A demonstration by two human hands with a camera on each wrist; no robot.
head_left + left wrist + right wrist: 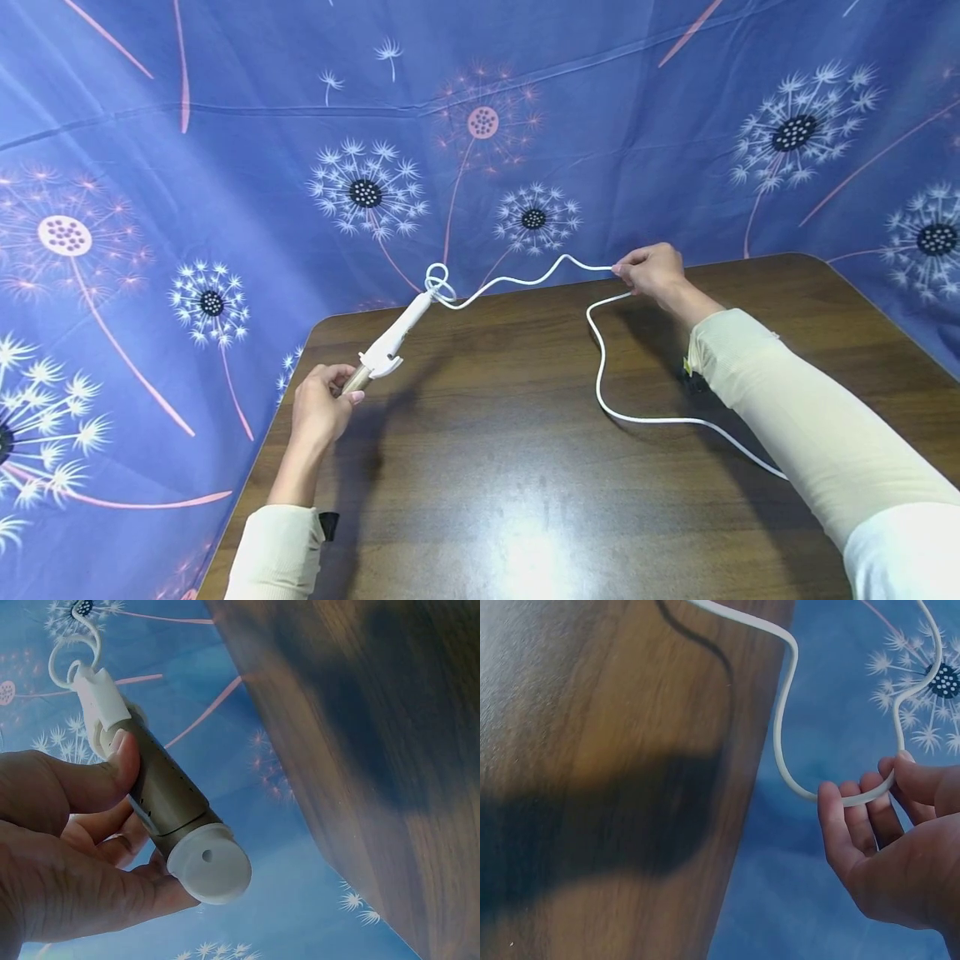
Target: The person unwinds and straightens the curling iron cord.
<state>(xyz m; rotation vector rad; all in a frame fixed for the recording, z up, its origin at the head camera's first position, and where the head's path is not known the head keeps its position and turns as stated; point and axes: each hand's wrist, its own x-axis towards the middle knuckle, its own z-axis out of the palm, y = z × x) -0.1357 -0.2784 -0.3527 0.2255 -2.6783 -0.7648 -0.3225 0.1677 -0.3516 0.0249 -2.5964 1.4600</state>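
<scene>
From the head view, the left hand (pixel 318 408) gripped a white-and-tan curling iron (pixel 386 350) above the desk (pixel 480 467), no lettering legible; the right hand (pixel 652 271) pinched its white cord (pixel 600 375). The left wrist view showed fingers (pixel 112 776) curled around the perforated tan barrel. The right wrist view showed fingertips (pixel 832 817) hooking the cord.

My left grip (pixel 321 406) holds the curling iron (pixel 386 345) by its tan barrel, white handle angled up and away. Its white cord (pixel 600 375) loops once at the handle, runs to my right grip (pixel 651 271), then trails across the counter (pixel 480 467).
</scene>
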